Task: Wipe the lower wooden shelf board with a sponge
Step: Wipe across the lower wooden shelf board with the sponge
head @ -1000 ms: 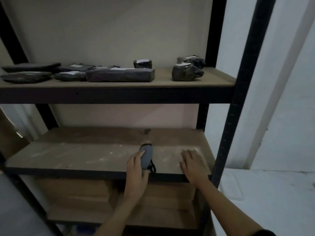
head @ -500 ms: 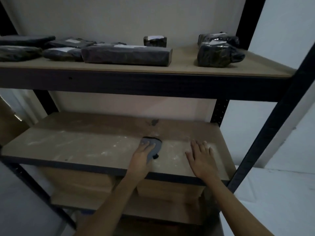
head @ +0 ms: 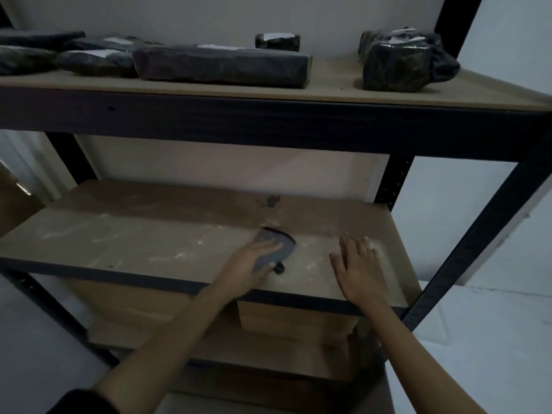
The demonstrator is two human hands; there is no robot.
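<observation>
The lower wooden shelf board (head: pixel 125 243) is brown, dusty and streaked with pale marks. A grey sponge (head: pixel 277 248) with a small black loop at its near end lies flat on the board, right of the middle. My left hand (head: pixel 254 261) presses down on the sponge and grips it, fingers over its top. My right hand (head: pixel 357 264) rests flat on the board to the right of the sponge, fingers spread, holding nothing. A dark stain (head: pixel 272 201) marks the board behind the sponge.
The upper shelf (head: pixel 328 85) carries several black-wrapped parcels, such as a long one (head: pixel 221 65) and a bundle (head: pixel 400 62). Black metal uprights (head: pixel 466 252) frame the rack. Cardboard boxes (head: pixel 295 321) sit under the lower board. White wall and floor lie to the right.
The view has moved closer and lower towards the rack. My left hand has turned the sponge flat and pushed it slightly forward on the board. My right hand stays flat beside it.
</observation>
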